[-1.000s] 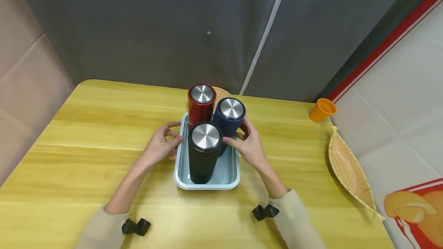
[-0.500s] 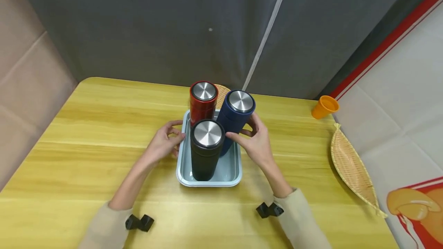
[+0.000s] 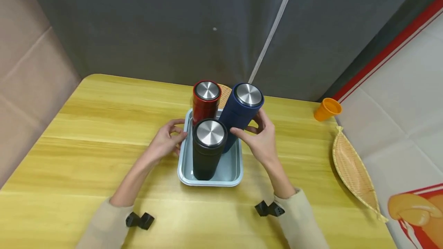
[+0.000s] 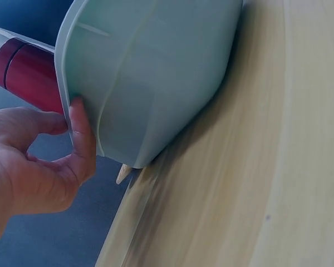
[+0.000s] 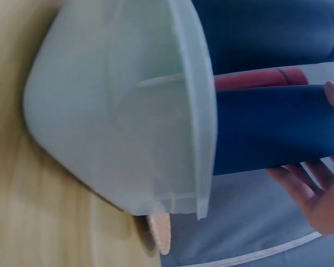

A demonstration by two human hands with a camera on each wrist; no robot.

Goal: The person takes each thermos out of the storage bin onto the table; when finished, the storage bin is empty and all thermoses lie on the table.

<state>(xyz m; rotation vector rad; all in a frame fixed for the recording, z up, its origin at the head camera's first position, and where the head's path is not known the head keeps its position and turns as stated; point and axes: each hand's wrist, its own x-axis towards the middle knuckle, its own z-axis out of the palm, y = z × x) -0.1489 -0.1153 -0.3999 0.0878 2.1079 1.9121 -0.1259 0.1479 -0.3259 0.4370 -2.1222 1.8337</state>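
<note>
Blue flask [image 3: 240, 116] has risen and tilted right since the earlier frames, base still low in the tray [image 3: 211, 180]. Right hand [image 3: 259, 139] fingers wrap it. Left hand [image 3: 162, 143] pinches the tray rim, steadying it on the worktop [image 3: 86, 145]. Looks like a lift-out underway.

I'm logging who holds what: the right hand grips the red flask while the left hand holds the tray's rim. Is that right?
Not quite. In the head view the right hand grips the blue flask, not the red flask, which stands untouched at the tray's far end. The rest holds: the left hand holds the rim of the tray.
</note>
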